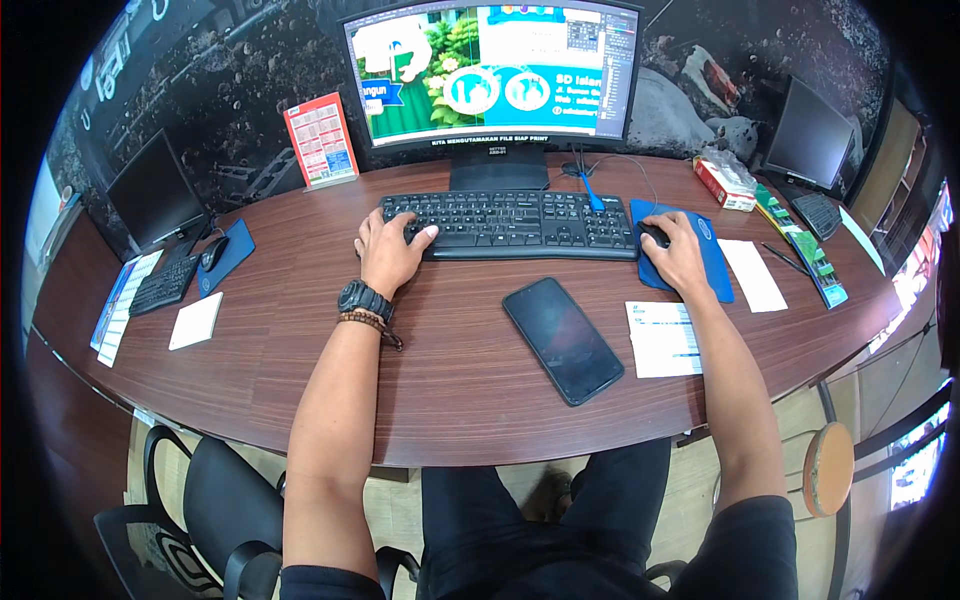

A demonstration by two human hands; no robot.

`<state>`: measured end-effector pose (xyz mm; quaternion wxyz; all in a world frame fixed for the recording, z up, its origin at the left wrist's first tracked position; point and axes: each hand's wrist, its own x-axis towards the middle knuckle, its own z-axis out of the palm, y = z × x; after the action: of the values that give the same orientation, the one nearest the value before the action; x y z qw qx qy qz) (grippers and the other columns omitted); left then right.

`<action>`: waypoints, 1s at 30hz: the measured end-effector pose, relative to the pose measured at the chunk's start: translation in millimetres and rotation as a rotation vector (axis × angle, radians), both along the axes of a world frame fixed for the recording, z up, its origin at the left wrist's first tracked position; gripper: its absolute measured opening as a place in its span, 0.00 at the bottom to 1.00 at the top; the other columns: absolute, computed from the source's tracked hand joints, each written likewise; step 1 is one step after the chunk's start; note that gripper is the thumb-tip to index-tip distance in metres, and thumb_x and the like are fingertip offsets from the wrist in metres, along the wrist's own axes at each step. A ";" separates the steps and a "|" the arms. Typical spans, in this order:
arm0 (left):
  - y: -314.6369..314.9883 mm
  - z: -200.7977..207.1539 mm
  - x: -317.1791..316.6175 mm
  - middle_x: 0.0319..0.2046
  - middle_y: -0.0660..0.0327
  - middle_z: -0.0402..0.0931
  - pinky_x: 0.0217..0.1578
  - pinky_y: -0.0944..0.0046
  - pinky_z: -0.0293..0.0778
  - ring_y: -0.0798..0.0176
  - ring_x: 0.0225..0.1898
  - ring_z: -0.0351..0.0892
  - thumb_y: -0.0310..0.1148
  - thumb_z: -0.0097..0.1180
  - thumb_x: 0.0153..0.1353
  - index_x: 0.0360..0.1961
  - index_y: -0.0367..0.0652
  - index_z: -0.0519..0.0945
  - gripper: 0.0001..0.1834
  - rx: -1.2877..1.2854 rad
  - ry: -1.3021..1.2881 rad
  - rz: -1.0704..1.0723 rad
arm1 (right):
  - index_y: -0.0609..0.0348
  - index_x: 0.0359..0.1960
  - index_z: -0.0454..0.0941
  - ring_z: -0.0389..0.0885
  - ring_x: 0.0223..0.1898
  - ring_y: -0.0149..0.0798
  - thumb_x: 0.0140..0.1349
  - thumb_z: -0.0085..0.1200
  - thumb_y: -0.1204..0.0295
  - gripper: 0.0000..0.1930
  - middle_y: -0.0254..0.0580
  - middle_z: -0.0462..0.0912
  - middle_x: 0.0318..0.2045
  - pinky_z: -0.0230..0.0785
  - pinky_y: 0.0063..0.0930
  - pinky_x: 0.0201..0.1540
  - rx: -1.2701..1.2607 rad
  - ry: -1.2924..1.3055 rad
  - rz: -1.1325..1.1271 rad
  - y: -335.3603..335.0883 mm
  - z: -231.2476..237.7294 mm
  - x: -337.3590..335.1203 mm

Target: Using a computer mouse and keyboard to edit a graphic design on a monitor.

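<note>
My left hand (pixel 392 252) rests on the left end of a black keyboard (pixel 500 222), thumb apart from the fingers and nothing held. A black watch (pixel 364 298) and a beaded bracelet are on that wrist. My right hand (pixel 680 262) covers a black computer mouse (pixel 655 236) on a blue mouse pad (pixel 712 268); most of the mouse is hidden. Behind the keyboard stands a monitor (pixel 490 75) with a colourful layout in design software. A dark-screened phone (pixel 563 340) lies below the keyboard, and a printed paper slip (pixel 662 340) is beside my right forearm.
A red and white desk calendar (pixel 322 142) stands left of the monitor. Two more monitors, one at the left (pixel 155 192) and one at the right (pixel 812 132), share the wooden desk (pixel 450 400). A red box (pixel 722 183) and white paper (pixel 752 275) lie rightward. An office chair (pixel 230 500) is lower left.
</note>
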<state>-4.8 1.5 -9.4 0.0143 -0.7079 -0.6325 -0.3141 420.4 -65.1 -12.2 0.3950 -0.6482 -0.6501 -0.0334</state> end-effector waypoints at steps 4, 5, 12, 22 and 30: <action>0.6 -0.8 0.0 0.66 0.40 0.63 0.66 0.37 0.55 0.37 0.70 0.56 0.57 0.62 0.61 0.57 0.46 0.82 0.31 0.000 0.010 0.003 | 0.59 0.49 0.84 0.78 0.54 0.54 0.58 0.58 0.66 0.18 0.52 0.78 0.51 0.70 0.43 0.60 -0.012 0.002 -0.012 -0.3 1.0 -0.9; 0.6 -0.7 -0.2 0.66 0.40 0.63 0.66 0.37 0.55 0.37 0.69 0.56 0.57 0.62 0.61 0.58 0.46 0.81 0.31 -0.007 0.018 0.005 | 0.59 0.49 0.84 0.78 0.54 0.54 0.58 0.58 0.66 0.18 0.52 0.78 0.51 0.70 0.43 0.60 -0.015 0.003 -0.012 -0.5 1.5 -1.3; 0.2 -0.7 1.4 0.65 0.41 0.64 0.66 0.37 0.54 0.37 0.69 0.57 0.57 0.61 0.62 0.59 0.46 0.80 0.32 -0.022 0.030 0.011 | 0.59 0.48 0.85 0.79 0.54 0.55 0.57 0.57 0.66 0.18 0.52 0.78 0.51 0.70 0.43 0.60 -0.002 0.004 -0.013 1.2 -1.1 2.9; -3.0 1.6 1.7 0.66 0.40 0.63 0.67 0.35 0.52 0.37 0.70 0.56 0.58 0.60 0.62 0.60 0.45 0.80 0.33 -0.047 0.031 0.004 | 0.60 0.47 0.85 0.79 0.53 0.55 0.55 0.57 0.67 0.19 0.53 0.79 0.50 0.70 0.43 0.59 0.031 0.017 -0.009 0.5 -1.2 1.6; -0.1 -4.0 5.0 0.65 0.37 0.63 0.67 0.35 0.52 0.36 0.69 0.56 0.58 0.62 0.61 0.59 0.41 0.80 0.35 0.007 0.087 -0.009 | 0.62 0.46 0.83 0.78 0.53 0.52 0.55 0.59 0.68 0.17 0.51 0.78 0.48 0.69 0.40 0.59 0.030 0.053 0.021 1.5 -2.5 4.3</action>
<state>0.2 1.5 -13.5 0.0428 -0.7237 -0.6270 -0.2853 424.7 -63.7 -14.6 0.4221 -0.6360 -0.6456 -0.0221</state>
